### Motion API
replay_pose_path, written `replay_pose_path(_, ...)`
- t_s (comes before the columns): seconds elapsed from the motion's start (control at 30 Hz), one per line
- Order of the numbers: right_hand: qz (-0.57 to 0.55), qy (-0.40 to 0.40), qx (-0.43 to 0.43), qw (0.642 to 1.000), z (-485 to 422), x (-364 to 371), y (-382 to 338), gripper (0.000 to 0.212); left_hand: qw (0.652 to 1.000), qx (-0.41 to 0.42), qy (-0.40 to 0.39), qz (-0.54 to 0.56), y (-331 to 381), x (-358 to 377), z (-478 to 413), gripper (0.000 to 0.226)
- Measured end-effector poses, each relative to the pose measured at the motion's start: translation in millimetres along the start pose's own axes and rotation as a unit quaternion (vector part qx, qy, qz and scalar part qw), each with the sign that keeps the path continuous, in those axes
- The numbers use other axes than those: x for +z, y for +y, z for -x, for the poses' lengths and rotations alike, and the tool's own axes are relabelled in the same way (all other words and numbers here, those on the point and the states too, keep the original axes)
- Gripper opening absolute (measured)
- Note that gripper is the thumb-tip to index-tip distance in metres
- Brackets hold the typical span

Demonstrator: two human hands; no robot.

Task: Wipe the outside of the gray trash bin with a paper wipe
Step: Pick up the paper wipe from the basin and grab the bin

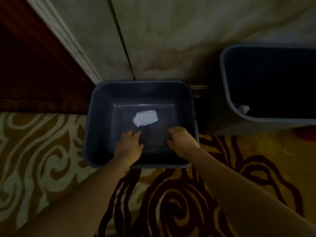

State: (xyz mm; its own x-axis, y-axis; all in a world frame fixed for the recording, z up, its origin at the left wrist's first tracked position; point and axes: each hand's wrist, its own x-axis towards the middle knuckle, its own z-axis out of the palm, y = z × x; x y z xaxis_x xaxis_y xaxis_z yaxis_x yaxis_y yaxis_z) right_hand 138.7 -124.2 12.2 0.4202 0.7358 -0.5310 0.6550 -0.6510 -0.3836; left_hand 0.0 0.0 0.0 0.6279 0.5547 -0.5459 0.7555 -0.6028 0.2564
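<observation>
A gray trash bin [95, 106] stands upright on the carpet against the wall, seen from straight above. A white paper wipe [145, 118] lies flat on its bottom. My left hand [129, 147] and my right hand [181, 141] both reach over the near rim into the bin, palms down, fingers spread. Neither hand holds anything. The wipe lies just beyond my fingertips, apart from both hands.
A second gray bin [227, 93] stands to the right against the wall, with a scrap of white paper [244, 108] inside. A dark wooden door [34, 74] is at the left. Patterned carpet [51, 168] covers the floor.
</observation>
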Motion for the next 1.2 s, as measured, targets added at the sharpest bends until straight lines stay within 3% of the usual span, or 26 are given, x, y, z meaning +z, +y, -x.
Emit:
replay_pose_path(0.23, 0.083, 0.028, -0.052, 0.995, -89.4, 34.6, 0.5, 0.046, 0.997, 0.029, 0.064, -0.015, -21.9, 32.6, -79.3, 0.052)
replay_pose_path(0.37, 0.119, 0.05, -0.099, 0.987, -127.4, 43.0, -1.4, 0.05, 0.991, 0.044, 0.129, 0.009, -32.5, 47.6, -108.1, 0.038)
replay_pose_path(0.5, 0.163, 0.096, -0.127, 0.974, -144.9, 51.7, -4.2, 0.041, 0.974, 0.073, 0.201, -0.074, -42.5, 60.2, -120.3, 0.033)
replay_pose_path(0.73, 0.209, 0.163, -0.153, 0.952, -145.7, 50.7, -17.7, 0.029, 0.96, 0.08, 0.2, -0.178, -27.9, 37.9, -129.9, 0.029)
replay_pose_path(0.8, 0.133, 0.171, -0.105, 0.971, -136.6, 41.2, -17.0, 0.026, 0.971, 0.072, 0.205, -0.104, -24.0, 23.3, -122.8, 0.027)
replay_pose_path(0.87, 0.012, 0.174, -0.048, 0.983, -122.9, 24.2, -13.1, 0.025, 0.973, 0.056, 0.217, 0.049, -16.2, 6.8, -111.6, 0.021)
replay_pose_path(0.97, -0.147, 0.162, -0.005, 0.976, -100.8, -0.7, -5.6, 0.022, 0.954, 0.056, 0.203, 0.213, 2.7, -12.2, -90.5, 0.012)
replay_pose_path(1.07, -0.309, 0.136, 0.011, 0.941, -80.5, -20.0, 0.6, 0.021, 0.93, 0.087, 0.155, 0.322, 22.2, -25.6, -70.1, 0.012)
replay_pose_path(1.2, -0.484, 0.107, 0.008, 0.869, -46.3, -41.3, -1.5, 0.028, 0.917, 0.127, 0.151, 0.346, 45.4, -42.6, -43.0, 0.017)
